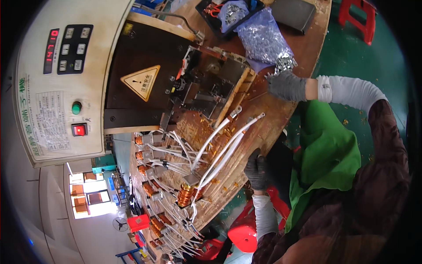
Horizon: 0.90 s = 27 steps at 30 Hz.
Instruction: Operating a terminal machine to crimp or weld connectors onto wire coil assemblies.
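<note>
My right hand (287,85), in a grey glove, is at a heap of silver ring cable lugs (285,64). The lugs spill from the mouth of a clear bluish plastic bag (263,37). Its fingers are drawn together against the heap, hiding what they hold. My left hand (256,170), gloved too, hovers by the table edge with its fingers extended and nothing visible in them. Between the hands and the machine lies a copper-wound coil (185,195). Its white sleeved leads (231,143) reach across the table, with lugs on their ends.
A terminal crimping machine (145,79) stands over the worn wooden table (259,127). More copper coils (149,188) with white leads lie along the table. Near the bag are a black tray (211,22) and a dark flat box (293,15). Red stools (243,231) stand by the table.
</note>
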{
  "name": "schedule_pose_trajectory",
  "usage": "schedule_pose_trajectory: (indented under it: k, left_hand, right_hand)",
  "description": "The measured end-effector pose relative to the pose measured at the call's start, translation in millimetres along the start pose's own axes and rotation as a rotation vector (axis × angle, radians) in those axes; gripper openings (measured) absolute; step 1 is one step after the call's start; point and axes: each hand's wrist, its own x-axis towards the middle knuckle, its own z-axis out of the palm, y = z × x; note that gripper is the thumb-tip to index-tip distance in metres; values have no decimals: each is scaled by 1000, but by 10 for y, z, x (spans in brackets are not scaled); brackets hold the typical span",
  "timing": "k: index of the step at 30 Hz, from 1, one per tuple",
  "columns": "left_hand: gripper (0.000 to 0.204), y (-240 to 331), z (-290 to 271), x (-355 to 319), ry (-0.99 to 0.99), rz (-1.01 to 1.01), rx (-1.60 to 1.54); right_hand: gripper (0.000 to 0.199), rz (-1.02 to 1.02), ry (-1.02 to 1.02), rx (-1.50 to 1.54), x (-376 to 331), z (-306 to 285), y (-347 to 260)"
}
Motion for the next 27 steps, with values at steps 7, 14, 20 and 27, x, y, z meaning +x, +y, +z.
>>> schedule_pose_trajectory:
  k: [7, 14, 20, 27]
  left_hand:
    - [22, 76, -39, -44, -48, -10, 5]
    - [18, 646, -318, 306, 11, 324, 320]
    - [26, 789, -679, 923, 51, 651, 776]
    - [25, 504, -700, 1145, -201, 538, 986]
  right_hand:
    - [20, -85, 104, -145, 1, -66, 38]
    - [23, 330, 201, 104, 328, 206, -37]
    - [28, 506, 296, 378, 600, 139, -311]
    - [34, 443, 304, 396, 308, 111, -246]
